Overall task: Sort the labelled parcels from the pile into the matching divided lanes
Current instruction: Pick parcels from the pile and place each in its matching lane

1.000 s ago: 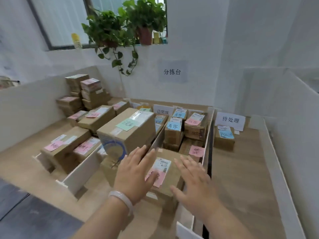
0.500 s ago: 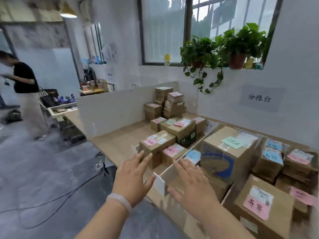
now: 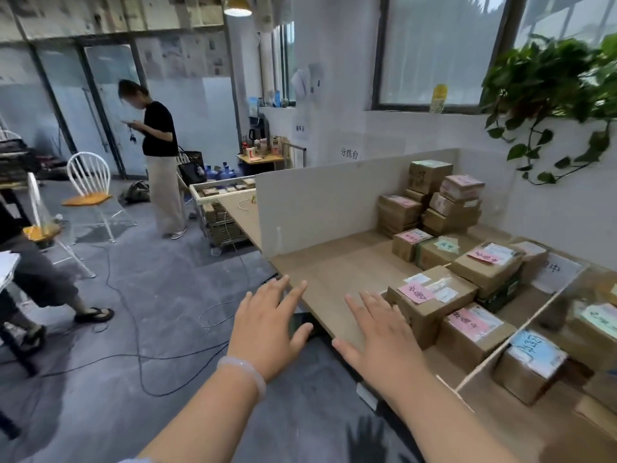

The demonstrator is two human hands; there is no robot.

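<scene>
I am reading this as the reach for a fresh parcel. The left hand [image 3: 267,332] and right hand [image 3: 380,342] are hovering empty over the near corner of the tabletop [image 3: 334,262], fingers [image 3: 293,298] spread and gripping nothing. The pile [image 3: 430,195] is sitting well apart, at the far corner against the wall, so the next move is calling for a long forward reach and a 2-handed grip on 1 box. The parcels are showing as taped brown cartons carrying pink, green or blue handwritten slips. Several are already lying in the divided lanes [image 3: 531,302] on the right.
</scene>
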